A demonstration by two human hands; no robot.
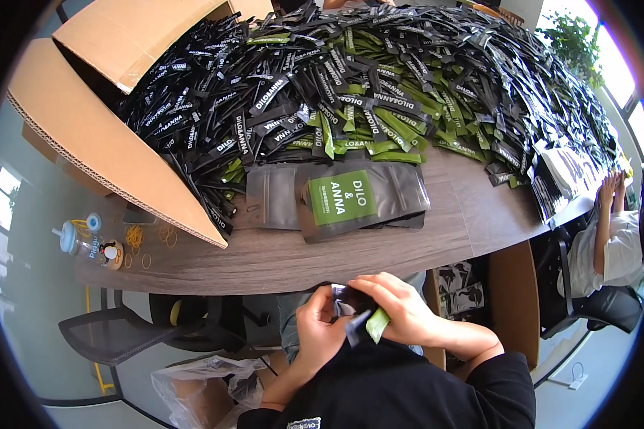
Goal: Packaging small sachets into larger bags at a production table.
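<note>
At the lower centre of the frame, the left hand (pixel 318 327) was closed on a small bundle of black and green sachets (pixel 376 326). The right hand (pixel 402 309) gripped the same bundle from the right, fingers bent over its top. The number of sachets held could not be told. The bundle was held off the table (pixel 322 261), just below its near edge.

Beyond it, at centre, dark pouches (pixel 401 191) lay flat and overlapping, the uppermost bearing a green label. Rubber bands (pixel 133 237) and a blue-lidded bottle (pixel 91 247) were at left. A co-worker (pixel 619 243) sat at right. A heap of sachets (pixel 322 79) spread across the top, beside cardboard flaps (pixel 107 143) at upper left.
</note>
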